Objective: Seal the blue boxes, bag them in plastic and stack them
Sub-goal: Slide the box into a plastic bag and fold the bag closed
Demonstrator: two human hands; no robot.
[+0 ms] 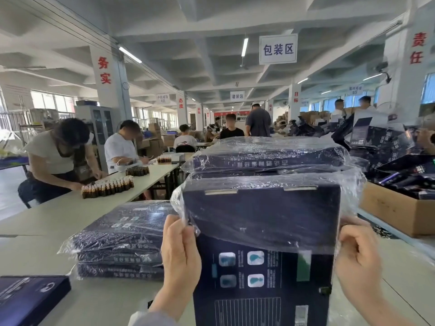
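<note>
Bare left hand (pixel 180 252) and right hand (pixel 357 255) — pale grey sleeve (pixel 150 320) on left forearm.

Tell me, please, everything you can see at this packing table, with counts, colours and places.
blue box: one, dark blue, upright, front centre
plastic bag: one, clear, over that box's upper half
bagged boxes: two stacks, dark blue, one at left on the near table, one behind the held box
unbagged box: one, dark blue, bottom-left corner
glass bottles: three clusters, brown, long white table at left
cardboard carton: one, brown, right
hanging sign: one, white, overhead
people: several, background
left hand: one, pinching the bag's left edge
right hand: one, gripping the bag's right edge
</note>
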